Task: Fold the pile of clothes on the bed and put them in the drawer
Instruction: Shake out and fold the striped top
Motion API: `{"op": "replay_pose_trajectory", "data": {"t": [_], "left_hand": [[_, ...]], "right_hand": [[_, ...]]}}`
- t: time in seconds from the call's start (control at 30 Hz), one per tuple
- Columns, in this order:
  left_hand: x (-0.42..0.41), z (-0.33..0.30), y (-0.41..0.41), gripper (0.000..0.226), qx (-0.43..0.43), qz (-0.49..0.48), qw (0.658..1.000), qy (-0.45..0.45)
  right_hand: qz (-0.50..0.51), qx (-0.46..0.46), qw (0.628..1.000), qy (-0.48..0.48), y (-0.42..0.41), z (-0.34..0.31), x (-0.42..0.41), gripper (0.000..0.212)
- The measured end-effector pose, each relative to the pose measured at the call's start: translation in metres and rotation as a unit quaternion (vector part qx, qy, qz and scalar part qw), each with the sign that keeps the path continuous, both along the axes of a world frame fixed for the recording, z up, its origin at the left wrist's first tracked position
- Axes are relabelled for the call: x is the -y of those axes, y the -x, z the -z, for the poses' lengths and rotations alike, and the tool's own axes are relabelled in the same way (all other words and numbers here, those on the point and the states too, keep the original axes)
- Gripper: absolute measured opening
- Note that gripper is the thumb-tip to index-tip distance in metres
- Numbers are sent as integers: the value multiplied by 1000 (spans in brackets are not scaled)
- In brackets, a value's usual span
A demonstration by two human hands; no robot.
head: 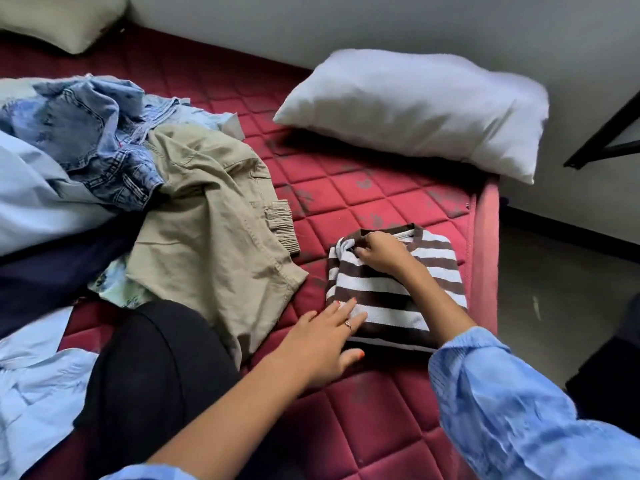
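Striped sweater [398, 292], folded to a compact rectangle, lies on the red mattress [381, 410] near its right edge. The right hand [379, 252] pinches a bunched corner of fabric by the collar; the left hand [322, 341] lies flat, fingers straight, pressing the near left corner. The unfolded pile [104, 150], with khaki trousers [207, 220] and denim [93, 133] uppermost, lies to the left, just beside the sweater. A pillow [415, 112] rests beyond. No drawer is in view.

Risks, as judged: the bunched corner may spring out if released untucked, loosening the fold; lifting by one corner would let the layers slide apart; the sweater sits close enough to the mattress edge to slip to the floor [540, 289] if pushed rightward.
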State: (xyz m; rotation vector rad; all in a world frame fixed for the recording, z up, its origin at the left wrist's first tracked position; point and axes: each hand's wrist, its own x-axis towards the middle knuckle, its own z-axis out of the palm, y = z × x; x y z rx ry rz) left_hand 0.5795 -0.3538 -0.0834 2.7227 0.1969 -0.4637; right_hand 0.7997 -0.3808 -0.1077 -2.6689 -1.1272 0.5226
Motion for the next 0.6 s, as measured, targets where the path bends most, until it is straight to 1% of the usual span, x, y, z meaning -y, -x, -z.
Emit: {"op": "replay_pose_trajectory", "data": {"t": [0.07, 0.13, 0.23, 0.3, 0.4, 0.47, 0.53, 0.6], "left_hand": [[3, 7, 3, 63, -21, 11, 1000, -13], [2, 12, 5, 63, -28, 19, 999, -19], [0, 16, 5, 63, -28, 18, 999, -10], [1, 17, 5, 62, -33, 18, 999, -6], [-1, 19, 4, 61, -43, 16, 999, 2], [-1, 19, 3, 62, -51, 19, 998, 6], [-2, 20, 1, 64, -61, 17, 998, 11], [-3, 21, -1, 64, -71, 14, 997, 16]], "right_hand": [[7, -2, 1000, 27, -4, 3, -12, 27], [-4, -30, 999, 33, -6, 0, -18, 19], [-42, -84, 995, 12, -10, -7, -24, 33], [-37, -112, 992, -39, -12, -8, -23, 29], [29, -139, 977, -160, -16, -6, -20, 30], [61, -144, 963, -220, -19, -8, -17, 30], [65, -125, 959, -247, -24, -15, -18, 26], [49, -78, 968, -235, -29, -19, -21, 24]]}}
